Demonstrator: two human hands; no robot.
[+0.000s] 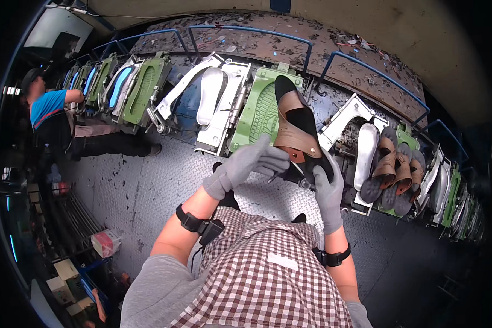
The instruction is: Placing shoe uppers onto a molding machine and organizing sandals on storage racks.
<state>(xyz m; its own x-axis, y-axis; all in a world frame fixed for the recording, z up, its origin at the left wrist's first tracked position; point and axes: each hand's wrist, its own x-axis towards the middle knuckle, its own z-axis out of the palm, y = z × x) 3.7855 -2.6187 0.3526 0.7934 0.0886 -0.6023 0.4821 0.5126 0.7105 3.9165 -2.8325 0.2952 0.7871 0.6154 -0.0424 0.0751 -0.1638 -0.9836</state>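
A sandal [298,124] with a black sole and tan straps stands tilted before me, toe pointing away. My right hand [329,191], in a grey glove, closes round its heel end, with the thumb on the dark footbed. My left hand [249,165], also gloved in grey, is beside the strap's lower edge. Its thumb is raised and its fingers stretch toward the sandal. A thin dark bit shows under those fingers; whether the hand holds it is unclear. Behind the sandal lies an open green sole mould [261,109].
A metal foot form [365,153] stands at the right, next to several tan-strapped sandals [403,169]. Another metal form [209,95] is at the left. Blue rails [251,29] run behind the moulds. A co-worker [52,109] stands far left on the metal plate floor [169,180].
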